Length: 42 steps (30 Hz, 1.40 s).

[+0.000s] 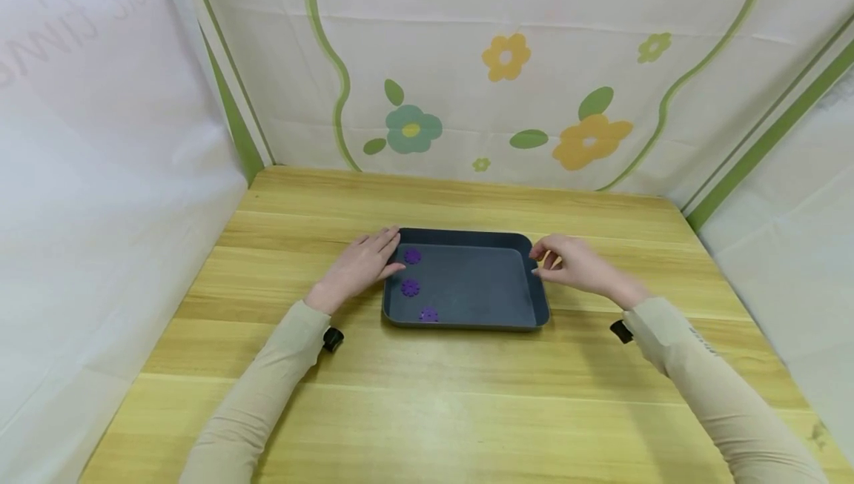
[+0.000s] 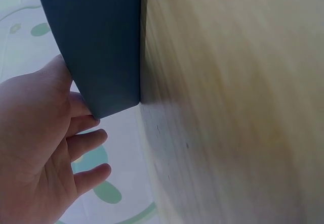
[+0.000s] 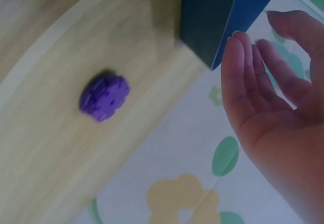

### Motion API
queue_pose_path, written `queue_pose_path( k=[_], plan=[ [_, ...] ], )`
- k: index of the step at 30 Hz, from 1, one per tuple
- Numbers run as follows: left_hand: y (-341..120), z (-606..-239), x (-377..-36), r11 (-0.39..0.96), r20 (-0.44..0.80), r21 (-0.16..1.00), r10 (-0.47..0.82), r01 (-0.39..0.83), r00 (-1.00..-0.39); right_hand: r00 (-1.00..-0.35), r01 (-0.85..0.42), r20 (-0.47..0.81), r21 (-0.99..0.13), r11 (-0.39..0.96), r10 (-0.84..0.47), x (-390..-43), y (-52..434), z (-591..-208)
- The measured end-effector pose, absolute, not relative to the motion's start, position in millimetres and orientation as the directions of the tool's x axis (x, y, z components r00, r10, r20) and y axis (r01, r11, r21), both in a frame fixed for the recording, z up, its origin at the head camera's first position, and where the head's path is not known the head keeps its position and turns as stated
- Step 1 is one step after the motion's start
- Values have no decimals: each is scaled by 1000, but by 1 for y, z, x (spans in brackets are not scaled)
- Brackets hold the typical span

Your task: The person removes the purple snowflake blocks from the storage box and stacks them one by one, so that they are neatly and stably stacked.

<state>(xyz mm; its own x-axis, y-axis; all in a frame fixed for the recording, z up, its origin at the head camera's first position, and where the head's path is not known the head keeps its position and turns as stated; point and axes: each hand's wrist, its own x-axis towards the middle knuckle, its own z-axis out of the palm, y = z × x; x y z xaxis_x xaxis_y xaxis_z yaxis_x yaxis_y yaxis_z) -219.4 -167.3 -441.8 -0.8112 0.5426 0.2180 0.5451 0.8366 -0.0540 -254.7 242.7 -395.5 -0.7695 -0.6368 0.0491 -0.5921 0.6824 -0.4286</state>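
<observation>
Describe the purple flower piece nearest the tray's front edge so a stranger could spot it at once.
On the wooden table sits a dark tray. Three purple flower pieces line its left side; this flower piece is the one closest to the person, farthest from the left hand.

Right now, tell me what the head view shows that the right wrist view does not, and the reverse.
Only the head view shows both hands, the left hand at the left edge of the dark tray, and three purple discs lying inside the tray. Only the right wrist view shows a purple disc lying on the wooden table. Both show the right hand, open, beside the tray, and the flowered backdrop.
</observation>
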Motion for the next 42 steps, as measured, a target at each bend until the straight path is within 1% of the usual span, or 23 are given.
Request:
queue_pose_path(
  k=[5, 13, 20, 27, 33, 42],
  plan=[
    [-167, -442, -219, 839, 210, -58, 540, 541, -815, -751, -594, 15, -451, 666, -660, -251, 226, -396],
    [-167, -442, -220, 843, 214, -80, 536, 532, -817, -689, -650, 12, -452, 611, -724, -247, 199, -398],
    [-168, -442, -220, 840, 257, -116, 540, 529, -801, -647, -656, -8, -505, 561, -762, -245, 178, -402],
    [-167, -441, -218, 835, 298, -143, 549, 532, -781, -578, -702, -8, -506, 502, -816, -245, 158, -404],
    [-166, -441, -218, 843, 281, -125, 536, 523, -796, -537, -713, -27, -520, 471, -843, -244, 142, -407],
    [-165, -441, -219, 857, 252, -111, 515, 504, -820, -479, -737, -77, -506, 448, -875, -239, 122, -410]
  ],
)
